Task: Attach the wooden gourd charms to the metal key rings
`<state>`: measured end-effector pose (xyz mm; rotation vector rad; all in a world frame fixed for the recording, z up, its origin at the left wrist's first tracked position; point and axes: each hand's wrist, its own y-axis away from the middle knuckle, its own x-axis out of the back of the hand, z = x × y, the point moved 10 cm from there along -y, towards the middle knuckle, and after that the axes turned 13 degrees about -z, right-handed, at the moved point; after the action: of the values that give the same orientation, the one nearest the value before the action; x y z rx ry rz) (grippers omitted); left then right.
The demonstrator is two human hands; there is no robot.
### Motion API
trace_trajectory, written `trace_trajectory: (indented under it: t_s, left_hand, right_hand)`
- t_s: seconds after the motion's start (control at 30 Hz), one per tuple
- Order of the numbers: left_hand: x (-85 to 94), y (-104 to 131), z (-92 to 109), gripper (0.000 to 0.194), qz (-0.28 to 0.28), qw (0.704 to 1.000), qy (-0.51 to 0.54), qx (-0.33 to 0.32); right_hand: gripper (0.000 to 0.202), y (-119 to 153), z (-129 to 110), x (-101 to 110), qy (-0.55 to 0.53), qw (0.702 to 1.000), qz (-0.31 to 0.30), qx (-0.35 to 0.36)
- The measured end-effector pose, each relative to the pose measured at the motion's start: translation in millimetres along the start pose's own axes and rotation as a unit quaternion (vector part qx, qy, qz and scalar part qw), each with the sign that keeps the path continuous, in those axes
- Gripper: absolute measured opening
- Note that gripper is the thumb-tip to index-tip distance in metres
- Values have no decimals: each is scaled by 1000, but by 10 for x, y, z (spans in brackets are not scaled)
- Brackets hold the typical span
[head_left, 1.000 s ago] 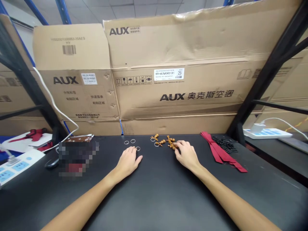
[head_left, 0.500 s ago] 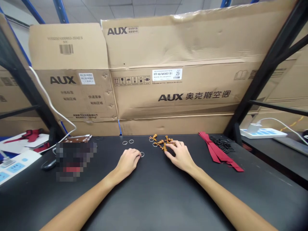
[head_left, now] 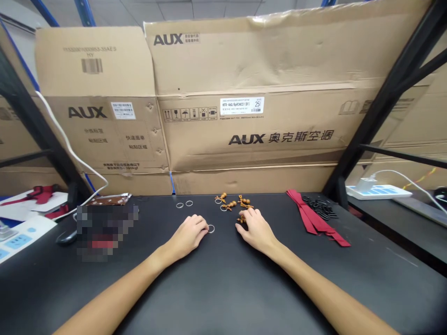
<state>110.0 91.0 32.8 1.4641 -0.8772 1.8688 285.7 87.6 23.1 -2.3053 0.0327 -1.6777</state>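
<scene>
My left hand [head_left: 190, 233] has its thumb and fingers closed on a thin metal key ring [head_left: 213, 229], whose round edge sticks out past the fingertips. To the right, my right hand [head_left: 257, 231] curls over a small brown wooden gourd charm [head_left: 241, 219] with an orange cord, gripping it low over the table. The fingers cover most of that charm. Just behind lie several more gourd charms [head_left: 231, 204], two of them beside key rings [head_left: 218, 201]. Two loose key rings [head_left: 179, 205] lie behind my left hand.
Red ribbon strips [head_left: 316, 221] and a pile of black clips [head_left: 321, 209] lie right on the black table [head_left: 216, 288]. At left are a blurred-out patch [head_left: 104, 232], a brown packet [head_left: 110, 199] and a white cable. Cardboard boxes [head_left: 244, 153] stand behind; black metal posts flank them.
My right hand has drawn one gourd charm away from the cluster, toward me. My left hand has shifted slightly right and nearer with the key ring. The view has tilted slightly.
</scene>
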Motion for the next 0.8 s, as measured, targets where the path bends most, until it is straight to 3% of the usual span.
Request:
trace_trajectory:
  t_s: [0.13,0.3,0.4,0.57,0.8]
  left_hand:
    - [-21,-12,33,21,-4,1000,-22,-13]
    - [-17,-6,82,24,0,999,-37,-30]
    - [-17,-4,76,24,2,999,-20,-32]
    - [-21,-24,50,20,2,1000,8,-25]
    - [-70,-76,112,21,-39,998,-39,-40]
  right_hand:
    - [17,21,-17,-39,-41,999,-19,9]
    - [32,40,-90,55,-98,994,-2,37]
    - [20,30,-76,77,-79,996,17,32]
    - [14,-18,-81,-41,-40,999,-16,24]
    - [12,28,-304,-88,-70,995,-29,64]
